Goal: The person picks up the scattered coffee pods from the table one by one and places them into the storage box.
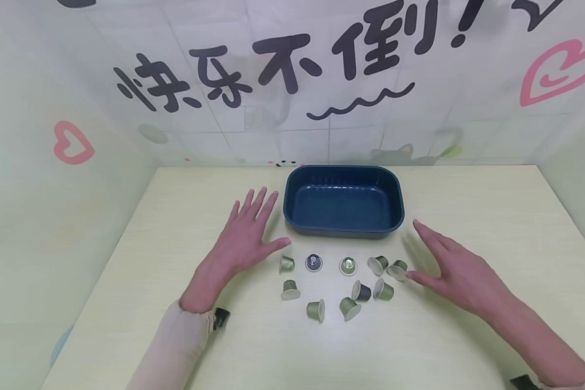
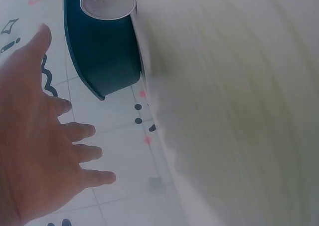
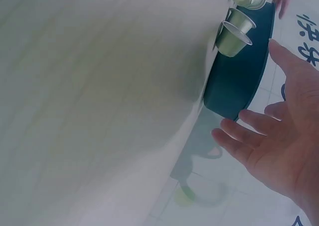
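My left hand [image 1: 244,238] hovers left of a dark blue rectangular tray [image 1: 343,234], fingers spread and holding nothing. On the other side my right hand [image 1: 460,271] is held out with its fingers extended, its thumb tip near a green coffee capsule [image 1: 398,270]. Several small coffee capsules lie scattered in front of the tray, mostly green, such as one green capsule [image 1: 286,264] close under the left thumb. Two are dark: a purple-blue capsule [image 1: 314,262] standing on its rim and a black capsule [image 1: 361,291] on its side. The tray has nothing in it.
The pale wooden table [image 1: 175,216] is bordered at the back by a white curtain [image 1: 273,108] with black lettering and pink hearts. Pale walls of the same kind stand to the left and right.
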`<state>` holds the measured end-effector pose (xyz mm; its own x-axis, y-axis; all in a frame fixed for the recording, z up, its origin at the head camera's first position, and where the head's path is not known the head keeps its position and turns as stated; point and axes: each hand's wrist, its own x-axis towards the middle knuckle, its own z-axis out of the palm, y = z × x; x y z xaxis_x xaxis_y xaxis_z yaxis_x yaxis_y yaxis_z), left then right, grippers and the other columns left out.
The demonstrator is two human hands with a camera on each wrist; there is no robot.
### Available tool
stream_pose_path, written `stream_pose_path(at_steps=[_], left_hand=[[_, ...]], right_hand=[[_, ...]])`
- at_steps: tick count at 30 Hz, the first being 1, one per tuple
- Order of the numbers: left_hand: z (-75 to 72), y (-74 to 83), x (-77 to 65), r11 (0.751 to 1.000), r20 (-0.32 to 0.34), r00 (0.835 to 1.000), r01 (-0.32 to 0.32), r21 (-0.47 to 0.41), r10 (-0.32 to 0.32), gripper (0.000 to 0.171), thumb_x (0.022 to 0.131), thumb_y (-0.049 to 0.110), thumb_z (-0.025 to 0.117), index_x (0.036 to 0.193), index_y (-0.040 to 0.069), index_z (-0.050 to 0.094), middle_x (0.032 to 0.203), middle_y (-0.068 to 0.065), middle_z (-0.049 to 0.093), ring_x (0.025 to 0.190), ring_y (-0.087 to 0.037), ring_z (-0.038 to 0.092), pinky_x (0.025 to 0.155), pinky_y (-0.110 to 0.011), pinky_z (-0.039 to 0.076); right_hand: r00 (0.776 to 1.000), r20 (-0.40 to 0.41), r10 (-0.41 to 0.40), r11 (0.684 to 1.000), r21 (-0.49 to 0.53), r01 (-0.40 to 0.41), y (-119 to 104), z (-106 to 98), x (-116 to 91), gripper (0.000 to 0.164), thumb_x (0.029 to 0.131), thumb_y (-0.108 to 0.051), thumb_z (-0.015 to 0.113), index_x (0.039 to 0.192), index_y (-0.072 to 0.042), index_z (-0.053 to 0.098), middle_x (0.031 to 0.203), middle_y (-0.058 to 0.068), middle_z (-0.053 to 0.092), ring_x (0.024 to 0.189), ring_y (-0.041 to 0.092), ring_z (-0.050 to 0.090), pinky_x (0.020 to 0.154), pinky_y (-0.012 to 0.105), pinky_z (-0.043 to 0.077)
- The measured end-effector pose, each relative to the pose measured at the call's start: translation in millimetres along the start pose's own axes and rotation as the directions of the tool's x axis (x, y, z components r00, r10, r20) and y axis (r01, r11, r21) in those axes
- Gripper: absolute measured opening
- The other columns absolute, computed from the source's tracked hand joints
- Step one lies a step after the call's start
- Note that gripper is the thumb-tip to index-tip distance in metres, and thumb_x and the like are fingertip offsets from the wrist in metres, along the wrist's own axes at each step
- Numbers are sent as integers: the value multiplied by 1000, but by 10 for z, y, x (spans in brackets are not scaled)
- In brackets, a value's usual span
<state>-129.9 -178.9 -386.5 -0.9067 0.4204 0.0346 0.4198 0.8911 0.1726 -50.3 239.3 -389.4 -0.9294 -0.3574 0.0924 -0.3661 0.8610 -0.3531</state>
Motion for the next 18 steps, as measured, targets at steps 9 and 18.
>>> stream_pose_path(at_steps=[9, 18], left_hand=[[25, -13, 99, 991, 0, 1000, -24, -131, 24, 98, 91, 69, 52, 161, 22, 3, 166, -8, 8, 152, -32, 4, 119, -56, 14], [66, -12, 158, 972, 32, 999, 13, -233, -5, 97, 90, 70, 53, 161, 26, 5, 165, -5, 15, 150, -29, 18, 118, -48, 24]], right_hand=[[999, -10, -32, 999, 21, 32, -19, 25, 6, 91, 85, -44, 77, 158, -22, 28, 140, 23, 52, 117, 44, 58, 82, 60, 52], [999, 29, -29, 997, 76, 27, -31, 111, 11, 79, 85, -47, 76, 151, -18, 42, 138, 17, 55, 112, 37, 63, 86, 56, 52]])
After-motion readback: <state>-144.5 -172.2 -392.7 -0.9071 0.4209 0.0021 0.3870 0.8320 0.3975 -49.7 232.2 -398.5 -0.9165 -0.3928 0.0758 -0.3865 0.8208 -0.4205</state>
